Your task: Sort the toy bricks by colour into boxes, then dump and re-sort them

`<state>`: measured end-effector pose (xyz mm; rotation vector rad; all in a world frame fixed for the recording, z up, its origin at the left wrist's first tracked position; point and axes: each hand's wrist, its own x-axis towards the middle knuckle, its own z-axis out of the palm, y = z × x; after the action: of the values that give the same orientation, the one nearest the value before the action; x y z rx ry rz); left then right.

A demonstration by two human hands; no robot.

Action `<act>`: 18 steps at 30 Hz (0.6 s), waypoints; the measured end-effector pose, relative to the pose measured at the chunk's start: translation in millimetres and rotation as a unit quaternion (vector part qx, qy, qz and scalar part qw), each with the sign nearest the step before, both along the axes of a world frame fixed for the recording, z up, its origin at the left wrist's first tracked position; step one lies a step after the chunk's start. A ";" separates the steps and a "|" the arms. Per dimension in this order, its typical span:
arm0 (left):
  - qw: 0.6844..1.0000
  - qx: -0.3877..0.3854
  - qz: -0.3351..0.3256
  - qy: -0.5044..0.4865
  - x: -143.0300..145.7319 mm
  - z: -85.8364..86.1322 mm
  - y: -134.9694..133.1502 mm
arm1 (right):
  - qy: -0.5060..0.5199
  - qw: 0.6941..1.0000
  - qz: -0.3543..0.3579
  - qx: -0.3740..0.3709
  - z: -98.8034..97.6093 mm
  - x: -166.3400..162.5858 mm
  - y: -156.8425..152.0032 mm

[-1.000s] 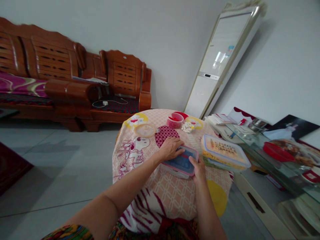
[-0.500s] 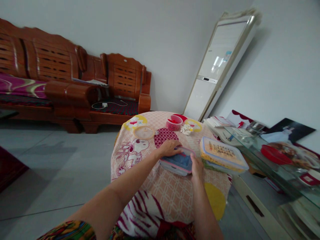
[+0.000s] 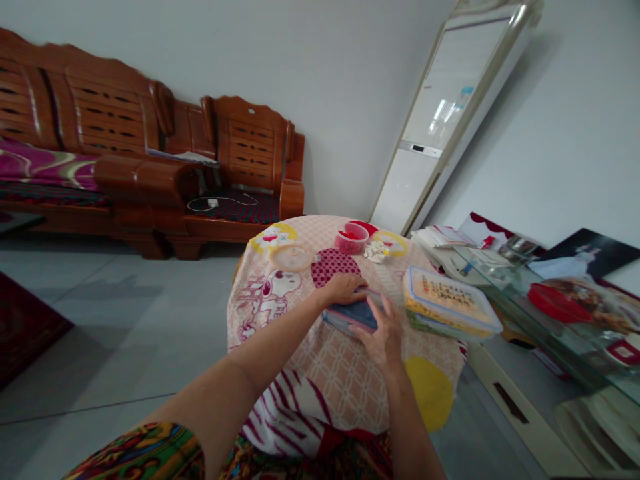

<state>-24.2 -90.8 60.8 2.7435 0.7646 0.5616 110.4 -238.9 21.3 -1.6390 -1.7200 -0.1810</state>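
A plastic food container (image 3: 350, 313) with a reddish rim and a dark blue-looking lid lies flat on the cloth-covered round table. My left hand (image 3: 346, 287) is over its far left part, the fingers curled along the far edge. At the right front corner, my right hand (image 3: 383, 330) has its thumb and fingers spread, thumb by the front edge and fingertips on the lid. What the container holds cannot be made out. Just right of it, a larger blue-rimmed container (image 3: 445, 300) with yellowish contents is stacked on another with green contents (image 3: 430, 325).
Toward the table's back are a pink tub (image 3: 351, 239) of red pieces, a small white heap (image 3: 377, 251) and a round clear lid (image 3: 291, 257). A glass-topped stand (image 3: 525, 313) with clutter is at the right. Behind are a wooden sofa (image 3: 185, 173) and a tall air conditioner (image 3: 440, 113).
My right hand has shifted from the container's right side to its front right corner, its fingers spreading apart. My left hand stays on the far part of the lid.
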 end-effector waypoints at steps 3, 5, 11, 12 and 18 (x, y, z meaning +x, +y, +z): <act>1.000 -0.011 -0.002 -0.005 0.4 1.8 -0.2 | -0.025 1.000 -0.014 -0.009 -1.4 -0.6 -1.7; 1.000 -0.018 -0.002 -0.007 0.9 3.1 -0.5 | -0.040 0.999 -0.022 -0.010 -2.1 -1.1 -2.5; 1.000 -0.019 0.005 0.000 2.3 3.4 -1.3 | -0.098 0.995 -0.028 -0.007 -4.0 -2.6 -5.4; 1.000 -0.020 0.007 -0.003 2.5 3.0 -1.2 | -0.105 0.994 -0.027 -0.007 -4.3 -2.4 -5.6; 1.000 -0.022 0.004 -0.003 2.9 1.1 -0.1 | -0.120 0.992 -0.026 -0.004 -5.3 -2.1 -4.8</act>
<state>-21.4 -90.9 61.9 2.6976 0.7775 0.5477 108.4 -243.8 16.1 -1.7253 -1.8573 -0.4122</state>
